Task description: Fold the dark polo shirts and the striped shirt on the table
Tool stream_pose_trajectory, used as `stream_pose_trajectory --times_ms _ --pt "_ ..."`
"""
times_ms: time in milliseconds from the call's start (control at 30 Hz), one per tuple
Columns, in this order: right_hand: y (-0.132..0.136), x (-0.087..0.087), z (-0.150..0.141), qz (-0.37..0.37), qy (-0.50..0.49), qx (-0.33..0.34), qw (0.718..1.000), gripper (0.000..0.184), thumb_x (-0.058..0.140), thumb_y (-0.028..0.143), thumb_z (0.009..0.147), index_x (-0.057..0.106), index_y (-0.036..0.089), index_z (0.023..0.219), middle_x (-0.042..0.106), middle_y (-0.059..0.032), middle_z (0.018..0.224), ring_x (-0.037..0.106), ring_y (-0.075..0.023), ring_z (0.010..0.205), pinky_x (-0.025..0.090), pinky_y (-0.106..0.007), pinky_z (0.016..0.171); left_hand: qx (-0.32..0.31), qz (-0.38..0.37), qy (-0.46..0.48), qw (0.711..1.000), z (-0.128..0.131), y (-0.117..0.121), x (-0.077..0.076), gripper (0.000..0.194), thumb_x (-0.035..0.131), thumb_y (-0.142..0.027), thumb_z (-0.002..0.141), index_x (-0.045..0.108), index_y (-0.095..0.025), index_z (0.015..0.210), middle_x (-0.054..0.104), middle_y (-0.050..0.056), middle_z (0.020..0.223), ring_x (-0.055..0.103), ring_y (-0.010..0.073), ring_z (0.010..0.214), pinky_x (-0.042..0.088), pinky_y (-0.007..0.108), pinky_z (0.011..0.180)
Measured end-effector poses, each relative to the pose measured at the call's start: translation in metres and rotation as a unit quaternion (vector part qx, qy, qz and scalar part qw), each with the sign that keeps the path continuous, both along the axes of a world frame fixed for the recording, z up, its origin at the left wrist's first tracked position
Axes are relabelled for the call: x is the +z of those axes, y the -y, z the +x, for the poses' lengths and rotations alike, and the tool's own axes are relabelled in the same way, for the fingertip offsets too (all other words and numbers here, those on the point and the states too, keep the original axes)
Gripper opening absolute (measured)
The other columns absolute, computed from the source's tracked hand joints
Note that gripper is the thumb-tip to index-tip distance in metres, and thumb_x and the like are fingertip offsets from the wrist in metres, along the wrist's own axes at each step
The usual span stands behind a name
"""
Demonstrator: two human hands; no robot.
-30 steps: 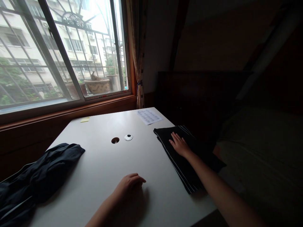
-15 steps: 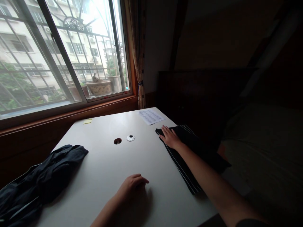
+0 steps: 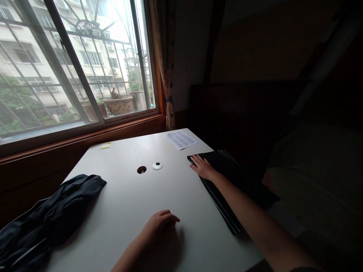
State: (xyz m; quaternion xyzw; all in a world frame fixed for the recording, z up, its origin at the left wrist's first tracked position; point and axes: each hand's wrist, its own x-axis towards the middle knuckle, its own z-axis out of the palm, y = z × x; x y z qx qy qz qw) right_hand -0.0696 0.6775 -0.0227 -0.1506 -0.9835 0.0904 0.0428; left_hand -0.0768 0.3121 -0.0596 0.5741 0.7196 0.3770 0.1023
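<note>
My right hand (image 3: 203, 167) lies flat, fingers spread, on the far left corner of a folded black garment (image 3: 227, 160). White stripes run along the garment's long edge; it looks like a pair of track pants, though the forearm covers part of it. On the bare white tabletop (image 3: 127, 211) rests my left hand (image 3: 161, 223), loosely bent and with nothing seen in it. Its lower fingers are hidden under the palm. A crumpled dark navy garment (image 3: 65, 207) with pale piping is heaped at the table's left side.
A printed sheet of paper (image 3: 182, 139) lies near the far right corner. Mid-table there is a round cable hole (image 3: 141, 170) with its white cover (image 3: 157, 166) beside it. A yellow sticky note (image 3: 106, 146) is at the far left. Behind stands a barred window (image 3: 85, 56).
My right hand has slid very slightly toward me on the black garment. My left hand has hardly moved, and the garments lie as before.
</note>
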Motion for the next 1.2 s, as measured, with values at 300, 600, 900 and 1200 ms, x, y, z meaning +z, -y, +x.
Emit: stream_pose_trajectory --times_ms 300,600,900,1200 --pt "-0.068 0.032 0.100 0.073 -0.041 -0.110 0.990 0.078 0.018 0.066 0.098 0.028 0.019 0.158 0.018 -0.0055 0.167 0.015 -0.0291 0.153 0.011 -0.057 0.123 -0.006 -0.010 -0.006 1.000 -0.001 0.000 -0.001 0.029 0.050 -0.013 0.092 0.075 -0.022 0.104 0.069 0.005 0.085 0.063 0.0127 0.069 0.049 0.022 0.067" --pt "-0.085 -0.021 0.159 0.054 -0.004 -0.117 0.992 0.074 0.021 0.069 0.092 0.048 0.030 0.148 0.035 -0.0066 0.161 0.029 -0.0379 0.147 0.024 -0.067 0.115 -0.007 0.000 -0.008 1.000 0.002 -0.001 0.007 0.028 0.049 -0.015 0.092 0.074 -0.021 0.102 0.069 0.006 0.084 0.062 0.0127 0.067 0.049 0.023 0.065" --pt "-0.068 -0.002 0.149 0.075 -0.027 -0.149 0.986 0.077 0.018 0.066 0.095 0.036 0.022 0.156 0.023 -0.0056 0.165 0.019 -0.0312 0.152 0.015 -0.060 0.121 -0.003 -0.006 -0.003 1.000 0.000 0.000 0.001 0.027 0.050 -0.016 0.093 0.074 -0.021 0.104 0.069 0.006 0.085 0.063 0.0129 0.069 0.049 0.023 0.067" --pt "-0.016 -0.013 0.147 0.048 -0.007 -0.092 0.995 0.072 0.021 0.063 0.098 0.034 0.024 0.156 0.029 -0.0068 0.163 0.025 -0.0299 0.150 0.016 -0.057 0.122 0.000 -0.011 -0.002 1.000 0.003 0.000 0.006 0.029 0.050 -0.014 0.092 0.075 -0.021 0.103 0.069 0.005 0.085 0.062 0.0125 0.067 0.050 0.023 0.067"
